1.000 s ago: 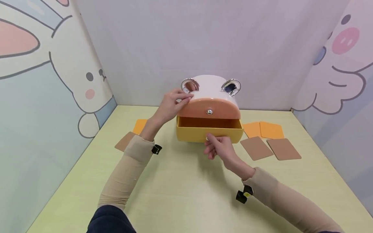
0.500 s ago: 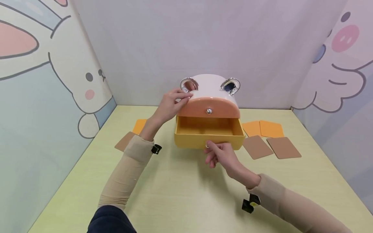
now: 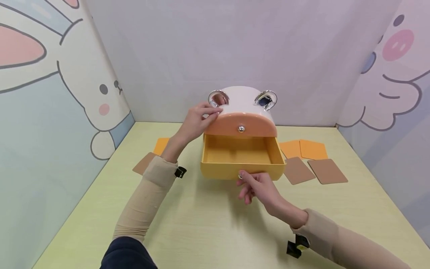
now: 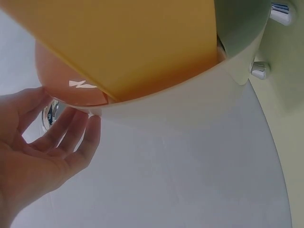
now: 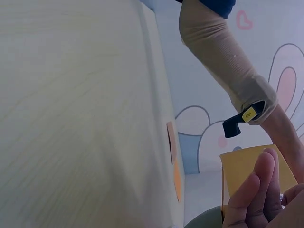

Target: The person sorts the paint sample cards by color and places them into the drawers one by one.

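Observation:
A small drawer box (image 3: 240,99) with a white rounded shell and two chrome ears stands at the back middle of the table. Its upper orange drawer (image 3: 221,125), with a silver knob, is closed. Below it, the yellow drawer (image 3: 218,171) is pulled well out, and its inside shows nothing in it. My left hand (image 3: 197,120) holds the shell's upper left edge; in the left wrist view its thumb lies at the front rim and its fingers against the shell. My right hand (image 3: 260,186) pinches the yellow drawer's knob (image 3: 240,176), mostly hidden by the thumb.
Orange cards (image 3: 313,149) and brown cards (image 3: 327,171) lie right of the box. Another brown card (image 3: 143,163) and orange card (image 3: 161,145) lie left, partly behind my left forearm. Walls with cartoon animals enclose the table (image 3: 201,224).
My right hand has drawn the yellow drawer further out toward me, so more of its inside shows. The left hand stays on the box's upper left edge.

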Available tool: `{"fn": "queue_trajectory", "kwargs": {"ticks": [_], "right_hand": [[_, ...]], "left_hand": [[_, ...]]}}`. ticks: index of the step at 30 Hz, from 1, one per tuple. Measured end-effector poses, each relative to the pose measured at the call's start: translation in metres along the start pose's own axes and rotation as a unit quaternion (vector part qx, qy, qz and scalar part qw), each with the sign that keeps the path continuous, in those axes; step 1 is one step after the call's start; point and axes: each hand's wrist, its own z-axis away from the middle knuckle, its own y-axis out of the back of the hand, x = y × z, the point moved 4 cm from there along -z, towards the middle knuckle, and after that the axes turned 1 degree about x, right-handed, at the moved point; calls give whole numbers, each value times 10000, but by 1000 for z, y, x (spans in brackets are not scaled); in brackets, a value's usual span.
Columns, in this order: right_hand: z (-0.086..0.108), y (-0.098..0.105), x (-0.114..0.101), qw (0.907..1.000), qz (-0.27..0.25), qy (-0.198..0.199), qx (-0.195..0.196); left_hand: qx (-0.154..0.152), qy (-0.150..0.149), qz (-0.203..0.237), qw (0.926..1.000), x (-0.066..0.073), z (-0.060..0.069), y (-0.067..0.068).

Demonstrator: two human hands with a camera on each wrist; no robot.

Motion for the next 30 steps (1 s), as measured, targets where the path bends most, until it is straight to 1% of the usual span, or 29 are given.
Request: {"fn": "queue_trajectory", "kwargs": {"ticks": [10,17,20,21,22,24,25,26,27,28,30], "right_hand": [[8,-3,0,9997,94,-131,-162],[15,-3,0,9996,131,-149,-198],[18,0,-1,9985,462,-146,-260],[20,1,-3,9972,684,-102,-273],[22,3,-7,9952,932,35,-288],[31,10,-19,9868,1519,522,-200],[36,14,-27,9804,1760,882,-76],[42,20,-36,9724,1963,1258,129],[48,28,-45,9621,2140,1638,422],[54,36,-54,9521,2184,2016,726],[59,58,-71,9325,2137,2536,1432]], "left_hand": [[5,-7,-30,10000,-1,-2,0],[17,-47,0,10000,-1,-2,-1],[28,-72,8,10000,-1,-2,-2],[29,-81,14,10000,-1,-2,-2],[31,-90,16,10000,-1,-2,-2],[29,-107,16,9999,-1,-2,-2],[27,-111,15,9999,-1,-2,-2],[22,-100,14,9999,-2,-2,-2],[16,-89,13,10000,-2,-2,-2],[9,-79,-1,10000,-2,-2,-2],[3,-53,-1,10000,-2,-2,-2]]}}
